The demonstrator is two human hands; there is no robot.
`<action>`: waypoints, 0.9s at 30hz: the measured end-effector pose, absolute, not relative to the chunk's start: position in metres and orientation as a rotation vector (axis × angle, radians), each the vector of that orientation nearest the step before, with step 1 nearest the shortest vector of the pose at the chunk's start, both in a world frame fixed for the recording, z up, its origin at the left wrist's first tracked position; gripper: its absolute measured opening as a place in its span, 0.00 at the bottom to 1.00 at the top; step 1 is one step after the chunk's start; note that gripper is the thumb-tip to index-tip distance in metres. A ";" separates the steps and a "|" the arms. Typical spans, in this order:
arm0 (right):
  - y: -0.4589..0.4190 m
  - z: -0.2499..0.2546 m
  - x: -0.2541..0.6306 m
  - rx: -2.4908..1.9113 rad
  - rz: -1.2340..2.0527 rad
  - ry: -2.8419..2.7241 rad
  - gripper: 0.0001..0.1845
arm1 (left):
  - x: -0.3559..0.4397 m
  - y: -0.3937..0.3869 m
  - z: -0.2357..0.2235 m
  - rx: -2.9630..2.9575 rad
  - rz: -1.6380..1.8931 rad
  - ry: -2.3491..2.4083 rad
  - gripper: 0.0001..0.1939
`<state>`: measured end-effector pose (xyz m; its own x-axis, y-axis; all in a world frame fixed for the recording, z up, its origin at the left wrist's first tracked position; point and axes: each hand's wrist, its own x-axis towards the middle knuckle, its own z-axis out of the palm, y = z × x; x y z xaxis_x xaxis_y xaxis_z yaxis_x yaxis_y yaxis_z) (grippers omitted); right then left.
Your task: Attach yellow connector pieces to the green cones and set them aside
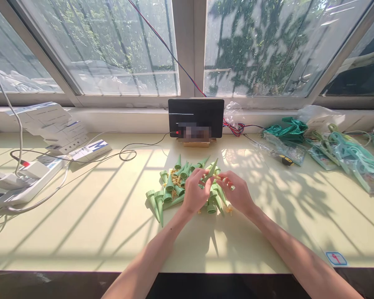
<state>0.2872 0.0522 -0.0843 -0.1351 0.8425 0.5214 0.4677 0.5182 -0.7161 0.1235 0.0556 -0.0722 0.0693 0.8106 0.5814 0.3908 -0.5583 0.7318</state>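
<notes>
My left hand point(195, 192) is closed around a green plastic spike point(212, 169), a hollow cone whose point is tilted up and away. At the cone's wide end, the fingers of my right hand point(237, 192) are pinched on a small yellow plastic piece point(217, 177), partly hidden by the fingertips. Beneath and around both hands lies a loose pile of similar green spikes point(159, 203). Small yellow pieces point(176, 179) are heaped among them, and a few more point(229, 209) lie by my right wrist.
Behind the pile, a dark tablet point(196, 116) leans on a cardboard stand point(196, 144). A power strip point(34, 182) with cables and white boxes point(92, 150) occupy the left. Bagged green items point(345, 145) and a yellow-black tool point(286, 160) lie at right. Windows rise behind the table point(81, 236).
</notes>
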 end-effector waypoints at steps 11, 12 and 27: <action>0.052 -0.085 0.289 -1.104 0.441 -1.771 0.12 | 0.117 0.058 -0.066 1.964 1.307 1.098 0.08; 0.052 -0.085 0.289 -1.103 0.442 -1.775 0.12 | 0.116 0.058 -0.067 1.954 1.294 1.082 0.08; 0.052 -0.086 0.293 -1.057 0.390 -1.883 0.18 | 0.117 0.058 -0.064 1.946 1.199 0.977 0.06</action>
